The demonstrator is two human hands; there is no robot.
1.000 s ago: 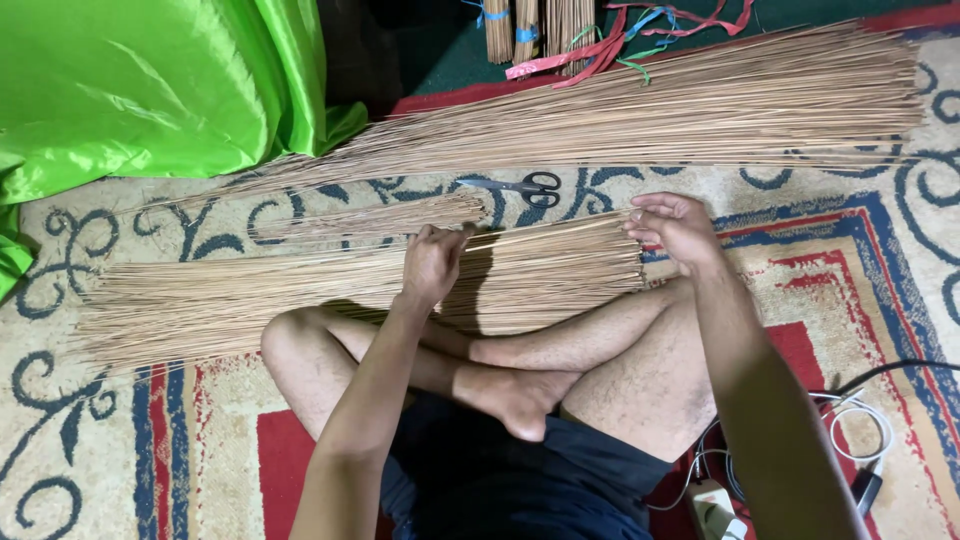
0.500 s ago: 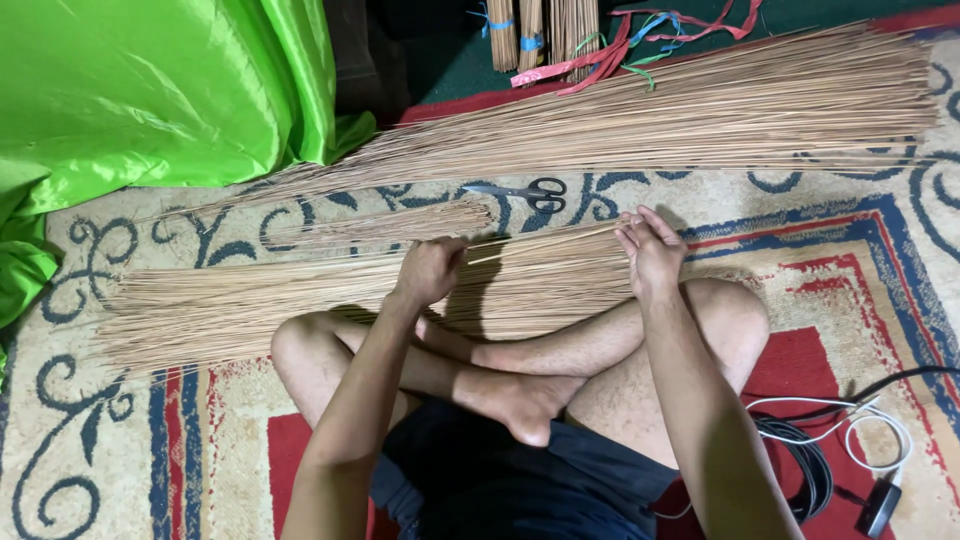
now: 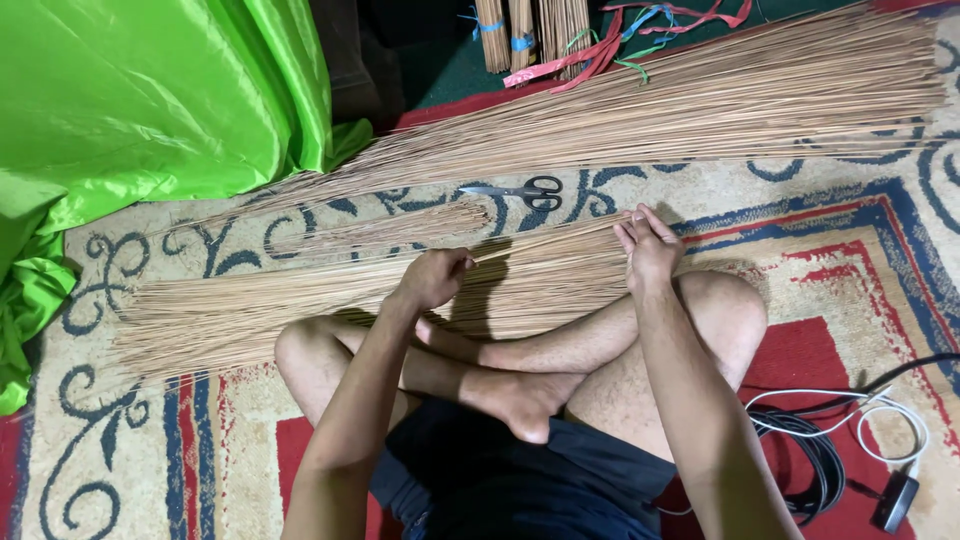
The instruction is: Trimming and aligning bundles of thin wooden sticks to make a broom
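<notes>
Tan sticks: three piles, nearest pile thin, straight; left hand and right hand pinch probably one stick.

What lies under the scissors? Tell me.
The scissors lie directly on the patterned carpet, between two spreads of thin sticks. Whatever carpet pattern is beneath the blades and handles is covered.

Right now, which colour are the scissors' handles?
Black, seen in the head view: scissors on the carpet.

Bright, sharp picture; dim top edge, soft shadows.
</notes>
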